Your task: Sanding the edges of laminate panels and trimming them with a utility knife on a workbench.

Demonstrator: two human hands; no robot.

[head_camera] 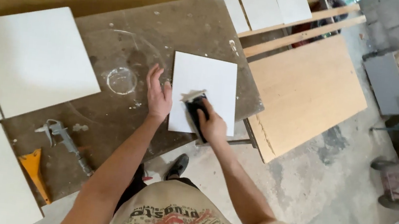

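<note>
1. Nearest to me is my own chest in a beige printed shirt (173, 220), cut off by the bottom edge, with both bare forearms running up and away from it.
2. Below the table edge I see one dark shoe (177, 166) on the concrete floor (300, 187); my other foot is hidden behind my left arm.
3. My right hand (214, 126) is closed around a dark sanding block (196, 107), knuckles up, pressing it onto the lower left part of a white tile (205, 90). My fingers cover most of the block, so its exact shape is hard to make out; a pale grey smear sits just above it.
4. My left hand (158, 97) lies open and flat, fingers spread and pointing away from me, on the brown worktable (189, 24) touching the tile's left edge.
5. The tile lies flat near the table's right front corner.
6. To my left, near the front edge, lie a metal caulking gun (65, 140) and an orange wedge-shaped scraper (34, 169).
7. A white ring mark (121, 80) is just left of my left hand.
8. Further left are large white panels (32, 57), partly cut off by the frame.
9. Beyond the table on the right, a plywood sheet (305, 91) leans; behind it, wooden battens (300, 26) and more white tiles (260, 5).
</note>
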